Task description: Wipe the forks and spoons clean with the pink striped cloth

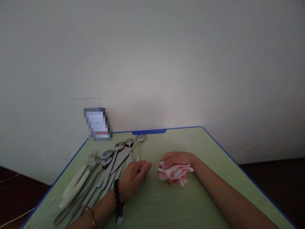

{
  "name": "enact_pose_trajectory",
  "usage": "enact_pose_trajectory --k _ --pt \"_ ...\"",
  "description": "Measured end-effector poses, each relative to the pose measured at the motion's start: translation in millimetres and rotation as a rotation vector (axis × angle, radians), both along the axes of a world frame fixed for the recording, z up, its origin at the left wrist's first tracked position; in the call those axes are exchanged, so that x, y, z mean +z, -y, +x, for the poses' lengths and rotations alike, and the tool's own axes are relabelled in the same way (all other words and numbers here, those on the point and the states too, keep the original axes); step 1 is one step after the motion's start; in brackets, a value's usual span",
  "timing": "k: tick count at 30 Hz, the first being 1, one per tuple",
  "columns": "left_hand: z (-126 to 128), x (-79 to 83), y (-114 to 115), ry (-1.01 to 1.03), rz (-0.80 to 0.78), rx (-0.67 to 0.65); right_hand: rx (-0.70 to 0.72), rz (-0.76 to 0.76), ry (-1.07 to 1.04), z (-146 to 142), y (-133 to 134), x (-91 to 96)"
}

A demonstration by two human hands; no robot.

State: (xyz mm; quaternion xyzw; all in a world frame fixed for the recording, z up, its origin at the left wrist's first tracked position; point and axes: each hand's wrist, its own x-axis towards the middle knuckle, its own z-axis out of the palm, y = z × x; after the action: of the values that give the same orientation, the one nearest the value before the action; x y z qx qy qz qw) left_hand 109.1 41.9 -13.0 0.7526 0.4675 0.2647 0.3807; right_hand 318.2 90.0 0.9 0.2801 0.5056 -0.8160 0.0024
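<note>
My right hand (177, 160) rests on the table with its fingers closed round a crumpled pink and white cloth (173, 173). My left hand (134, 176) lies beside it, fingers curled, its fingertips pinching the thin handle of a steel spoon (139, 143) whose bowl points toward the wall. A black bead bracelet and a copper bangle sit on my left wrist. Several steel spoons, knives and forks (105, 173) lie fanned out under and left of that hand, with two white-handled pieces (75, 187) at the far left.
The light green table (214, 152) has a blue rim and stands against a pale wall. A small blurred card or box (98, 124) leans at the table's back left corner. Dark floor shows on both sides.
</note>
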Motion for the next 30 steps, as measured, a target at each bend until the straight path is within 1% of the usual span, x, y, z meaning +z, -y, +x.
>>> enact_pose_trajectory --k 9,14,23,27,29,30 --pt "0.3 0.0 0.0 0.007 -0.010 0.001 0.004 0.004 0.011 0.1 -1.0 -1.4" --pt "0.7 1.4 1.1 -0.013 -0.023 0.014 -0.019 0.022 0.008 0.8 -1.4 -2.1" --pt "0.2 2.5 3.2 -0.012 -0.050 0.035 -0.001 -0.053 -0.039 1.6 2.2 -3.0" --pt "0.6 1.6 3.5 -0.007 -0.064 0.086 -0.070 -0.069 -0.118 2.8 6.1 -3.2" --pt "1.0 1.3 3.6 0.003 -0.073 0.111 -0.151 -0.041 -0.152 2.6 7.1 -3.7" --pt "1.2 1.2 3.6 0.006 -0.076 0.121 -0.220 -0.014 -0.161 1.9 7.2 -4.2"
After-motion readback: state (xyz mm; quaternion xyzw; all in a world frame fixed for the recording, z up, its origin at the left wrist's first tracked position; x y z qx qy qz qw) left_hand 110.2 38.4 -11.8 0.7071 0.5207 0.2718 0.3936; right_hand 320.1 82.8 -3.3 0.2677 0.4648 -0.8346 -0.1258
